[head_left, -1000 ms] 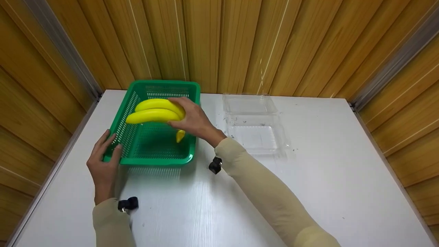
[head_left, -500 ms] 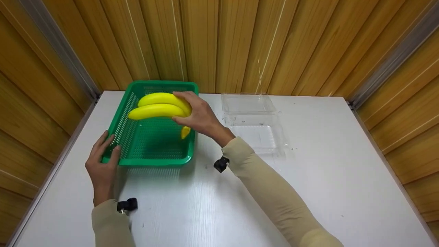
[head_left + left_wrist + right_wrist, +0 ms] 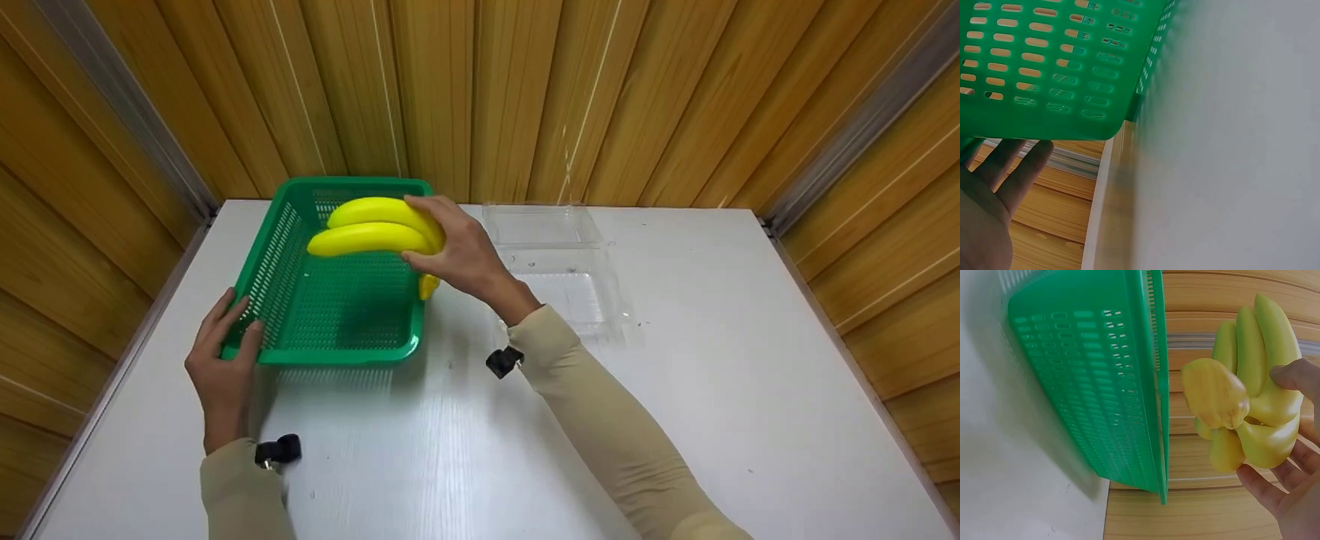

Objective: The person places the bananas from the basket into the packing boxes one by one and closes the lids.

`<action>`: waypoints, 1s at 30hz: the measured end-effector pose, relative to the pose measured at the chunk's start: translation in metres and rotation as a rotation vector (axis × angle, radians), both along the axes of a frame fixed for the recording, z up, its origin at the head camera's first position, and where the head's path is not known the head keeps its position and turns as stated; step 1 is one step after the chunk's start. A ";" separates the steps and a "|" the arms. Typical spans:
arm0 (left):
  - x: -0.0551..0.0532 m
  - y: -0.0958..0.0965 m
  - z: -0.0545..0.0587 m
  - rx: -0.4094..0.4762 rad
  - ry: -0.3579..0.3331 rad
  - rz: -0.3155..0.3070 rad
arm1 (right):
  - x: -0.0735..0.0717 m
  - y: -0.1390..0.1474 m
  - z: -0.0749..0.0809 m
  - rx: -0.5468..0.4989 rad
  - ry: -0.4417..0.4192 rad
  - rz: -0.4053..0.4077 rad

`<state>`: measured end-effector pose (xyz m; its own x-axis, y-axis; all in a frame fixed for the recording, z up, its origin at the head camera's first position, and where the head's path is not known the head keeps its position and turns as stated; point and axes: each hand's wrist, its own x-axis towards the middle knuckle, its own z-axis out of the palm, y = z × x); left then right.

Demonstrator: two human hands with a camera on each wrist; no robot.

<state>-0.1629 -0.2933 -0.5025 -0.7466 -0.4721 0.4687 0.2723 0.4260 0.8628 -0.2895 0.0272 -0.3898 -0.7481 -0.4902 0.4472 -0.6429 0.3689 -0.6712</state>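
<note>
A bunch of bright yellow bananas (image 3: 373, 238) is held up at the upper right of the green plastic basket (image 3: 413, 330), partly past its right rim. My right hand (image 3: 469, 247) grips it from the right, thumb on the near side and fingers on the far side. In the right wrist view, the bananas (image 3: 1252, 354) hang in several fingers with the thick stem (image 3: 1216, 394) towards the camera, beside the basket's wall (image 3: 1084, 377). My left hand (image 3: 221, 360) holds the basket's near left corner; in the left wrist view its fingers (image 3: 1024, 174) meet the rim.
A clear plastic clamshell box (image 3: 566, 300) lies with its lid up on the white table (image 3: 712, 390), right of the basket. Wood-panelled walls (image 3: 517, 97) close in the back and both sides.
My right hand has moved right and slightly back with the bananas, from over the basket's middle towards its right rim. My left hand and the basket have hardly shifted.
</note>
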 end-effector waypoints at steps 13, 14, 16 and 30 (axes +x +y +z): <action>-0.005 -0.008 -0.012 -0.009 0.008 -0.010 | 0.006 0.024 -0.003 -0.028 0.040 -0.059; -0.005 -0.008 -0.013 -0.011 0.008 -0.011 | 0.006 0.026 -0.003 -0.029 0.042 -0.063; -0.005 -0.008 -0.012 -0.016 0.007 -0.008 | 0.007 0.030 -0.004 -0.033 0.045 -0.072; 0.009 0.010 0.018 -0.008 0.025 -0.005 | 0.015 0.054 -0.016 -0.074 0.055 -0.125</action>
